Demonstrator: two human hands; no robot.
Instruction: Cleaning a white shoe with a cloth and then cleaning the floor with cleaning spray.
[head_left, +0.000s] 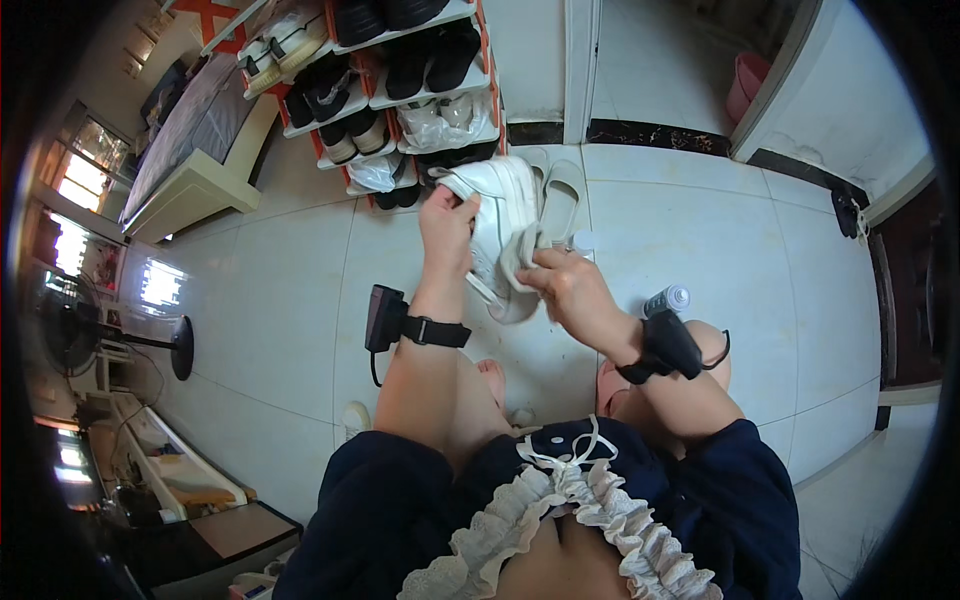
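A white shoe (506, 202) is held up above the tiled floor, in front of the shoe rack. My left hand (448, 229) grips it at its upper left part, thumb on top. In my right hand (566, 281) is a bunched pale cloth (521, 259), pressed against the lower right part of the shoe. The cloth covers some of the shoe there. A spray can or bottle with a white top (667, 300) is on the floor to the right of my right hand. Both wrists wear black straps with devices.
A shoe rack (427, 75) full of shoes stands ahead. Pale slippers (562, 199) lie behind the held shoe, with a small white round thing (583, 242) near them. Another white shoe (356, 418) is on the floor by my left leg. A fan (182, 347) stands far left.
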